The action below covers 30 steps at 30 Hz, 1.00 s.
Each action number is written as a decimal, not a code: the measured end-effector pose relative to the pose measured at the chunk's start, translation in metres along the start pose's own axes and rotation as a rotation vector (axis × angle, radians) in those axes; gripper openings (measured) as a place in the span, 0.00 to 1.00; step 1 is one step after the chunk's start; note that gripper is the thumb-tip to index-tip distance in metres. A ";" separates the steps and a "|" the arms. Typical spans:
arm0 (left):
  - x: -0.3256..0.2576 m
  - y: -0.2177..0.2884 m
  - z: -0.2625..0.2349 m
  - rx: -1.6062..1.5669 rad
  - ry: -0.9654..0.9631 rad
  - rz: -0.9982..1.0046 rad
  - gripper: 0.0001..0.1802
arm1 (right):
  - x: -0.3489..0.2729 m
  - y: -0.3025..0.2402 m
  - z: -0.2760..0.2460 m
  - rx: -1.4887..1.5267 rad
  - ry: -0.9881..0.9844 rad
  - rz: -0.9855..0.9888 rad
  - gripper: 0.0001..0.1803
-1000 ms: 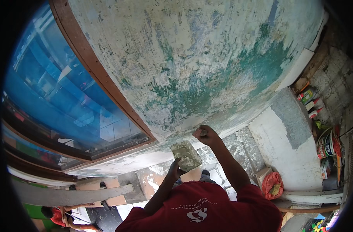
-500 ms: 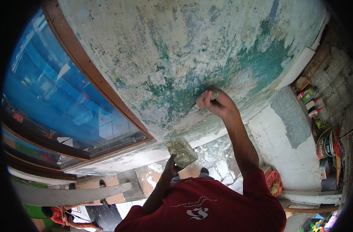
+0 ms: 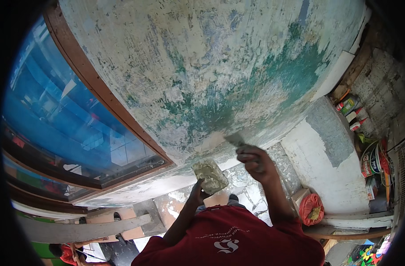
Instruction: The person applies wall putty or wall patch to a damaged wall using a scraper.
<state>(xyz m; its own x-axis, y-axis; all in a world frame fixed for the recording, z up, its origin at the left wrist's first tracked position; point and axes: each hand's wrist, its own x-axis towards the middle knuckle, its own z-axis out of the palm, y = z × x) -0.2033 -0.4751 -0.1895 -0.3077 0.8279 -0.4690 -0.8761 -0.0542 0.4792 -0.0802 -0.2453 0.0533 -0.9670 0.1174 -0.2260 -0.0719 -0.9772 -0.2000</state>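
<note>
My right hand (image 3: 257, 164) is closed round the handle of a putty knife (image 3: 234, 139), its flat blade pointing up and left, in front of the wall's lower part. Whether the blade touches the wall I cannot tell. Patches of white, grey and green cover the worn wall (image 3: 202, 57). In my left hand (image 3: 197, 193) is a small rectangular putty board (image 3: 210, 176), smeared with greyish-green paste and held low near my body. The fingers beneath the board are mostly hidden.
A brown-framed window (image 3: 105, 104) borders the wall at left. At right, a white ledge (image 3: 318, 164) holds bottles (image 3: 348, 105) and a paint bucket (image 3: 372, 160). A red plastic bag (image 3: 311, 209) lies by my right arm. Another person (image 3: 68, 255) is at lower left.
My right hand has come down off the wall toward the putty board, and the knife's blade now shows. The left hand and board have barely moved. The view has shifted slightly.
</note>
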 end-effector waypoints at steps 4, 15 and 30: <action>-0.005 0.004 0.001 0.057 0.008 0.030 0.34 | 0.064 0.003 -0.108 0.528 0.234 0.162 0.11; 0.024 -0.018 -0.086 -0.245 0.019 0.175 0.51 | 0.125 -0.072 -0.007 0.484 0.065 0.294 0.05; 0.008 0.002 -0.017 -0.049 0.023 -0.022 0.34 | -0.058 -0.034 0.109 -0.240 -0.179 -0.279 0.24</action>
<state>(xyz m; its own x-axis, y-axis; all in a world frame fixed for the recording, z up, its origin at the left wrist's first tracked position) -0.2134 -0.4780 -0.2047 -0.2958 0.8163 -0.4962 -0.8997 -0.0635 0.4319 -0.0481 -0.2382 0.1772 -0.9473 0.3186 0.0332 -0.2985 -0.8406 -0.4520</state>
